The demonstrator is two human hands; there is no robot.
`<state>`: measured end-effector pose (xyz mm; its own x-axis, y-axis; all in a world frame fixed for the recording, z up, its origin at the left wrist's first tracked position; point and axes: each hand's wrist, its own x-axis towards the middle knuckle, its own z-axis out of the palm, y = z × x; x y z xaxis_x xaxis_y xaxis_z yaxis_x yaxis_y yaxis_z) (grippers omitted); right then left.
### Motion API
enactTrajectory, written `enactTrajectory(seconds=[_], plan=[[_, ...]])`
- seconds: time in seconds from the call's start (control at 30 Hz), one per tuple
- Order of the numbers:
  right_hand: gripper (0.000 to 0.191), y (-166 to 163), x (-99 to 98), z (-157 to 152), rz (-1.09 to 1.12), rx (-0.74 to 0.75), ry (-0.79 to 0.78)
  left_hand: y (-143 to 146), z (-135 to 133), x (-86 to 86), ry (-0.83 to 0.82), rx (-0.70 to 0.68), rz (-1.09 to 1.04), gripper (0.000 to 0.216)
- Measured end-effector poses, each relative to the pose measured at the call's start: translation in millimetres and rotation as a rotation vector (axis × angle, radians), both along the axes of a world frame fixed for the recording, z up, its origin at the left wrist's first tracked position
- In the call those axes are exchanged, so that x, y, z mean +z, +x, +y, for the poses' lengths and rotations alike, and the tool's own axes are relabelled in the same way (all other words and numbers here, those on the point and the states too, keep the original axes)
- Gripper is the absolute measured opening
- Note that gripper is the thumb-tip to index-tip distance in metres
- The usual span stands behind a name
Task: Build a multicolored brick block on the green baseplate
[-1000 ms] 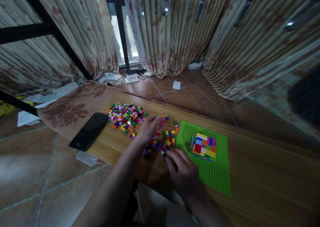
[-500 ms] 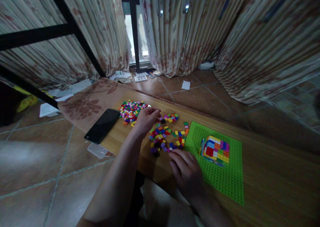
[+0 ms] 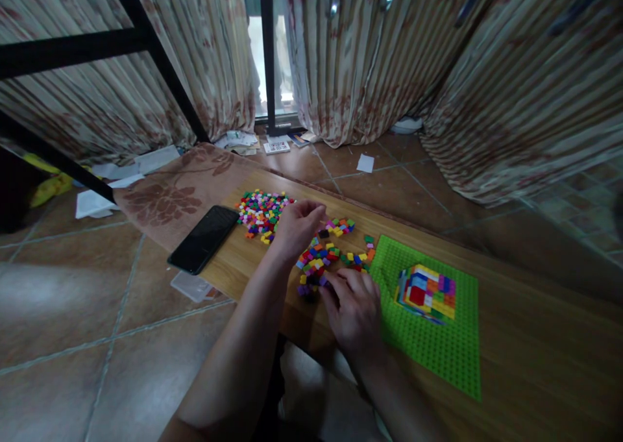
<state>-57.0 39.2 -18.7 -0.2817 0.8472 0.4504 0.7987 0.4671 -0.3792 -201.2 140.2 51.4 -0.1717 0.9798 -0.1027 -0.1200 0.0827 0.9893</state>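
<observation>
Nearest the front edge of the wooden tabletop [image 3: 535, 351], the right hand [image 3: 354, 312] is laid palm down. Its fingers [image 3: 341, 283] are curled over the near end of a loose scatter of small coloured bricks [image 3: 324, 257]; whether a brick is gripped beneath them cannot be told.

Just to the right of that hand, a green baseplate [image 3: 428, 348] is laid flat on the tabletop, and a blocky build of many colours [image 3: 427, 293] is seated on its far half.

Beyond the scatter, the left hand [image 3: 296, 226] is held over the bricks with its fingers [image 3: 314, 211] bent and drawn together at the tips. Whether anything is pinched between them cannot be made out. The scattered bricks are thus found between the two hands, just beside the left edge of the baseplate.

Further left, a denser pile of bricks [image 3: 261, 208] is heaped on the wood. A dark phone [image 3: 204, 239] is laid face up near it, at the tabletop's left end.

Behind the phone, a brown flowered cloth [image 3: 170, 195] is spread. Farther off, papers [image 3: 272, 145] are strewn on the tiled floor [image 3: 63, 299] at the foot of striped curtains [image 3: 370, 52].
</observation>
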Motion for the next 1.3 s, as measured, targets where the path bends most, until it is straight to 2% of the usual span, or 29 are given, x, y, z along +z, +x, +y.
enactTrajectory(seconds=[0.1,0.33,0.53,0.73,0.87,0.97,1.07,1.13,1.2,1.3], plan=[[0.020,0.9,1.2,0.1,0.152,0.030,-0.039,-0.9,-0.3,-1.2,0.009,-0.003,-0.001,0.010],[0.016,6.0,16.2,-8.2,0.965,0.122,-0.417,-0.9,-1.1,-3.9,-0.012,-0.034,0.038,0.011],[0.016,18.3,23.8,-11.8,1.347,0.244,-0.571,6.9,-6.1,-1.2,-0.015,-0.127,0.031,0.020],[0.018,33.1,30.9,-14.4,1.362,0.241,-0.590,14.8,-5.2,-3.6,-0.052,-0.149,0.056,0.022],[0.018,56.7,42.3,-14.5,1.301,0.165,-0.497,18.9,-4.0,-5.0,-0.032,-0.181,0.071,0.023],[0.018,89.8,51.6,-9.8,1.240,-0.017,-0.306,24.7,-4.9,-5.8,-0.015,-0.200,0.071,0.024],[0.018,127.7,51.6,-2.7,1.163,-0.346,-0.133,36.6,-7.8,-10.0,0.007,-0.229,0.070,0.022],[0.023,146.9,44.9,1.7,1.084,-0.486,-0.147,48.0,-11.1,-14.9,0.032,-0.281,0.094,0.018],[0.027,156.9,35.6,5.1,1.069,-0.559,-0.215,60.6,-15.2,-20.4,0.060,-0.359,0.138,0.016],[0.031,156.4,24.4,8.5,1.067,-0.546,-0.317,78.0,-21.9,-27.2,0.094,-0.454,0.198,0.017]])
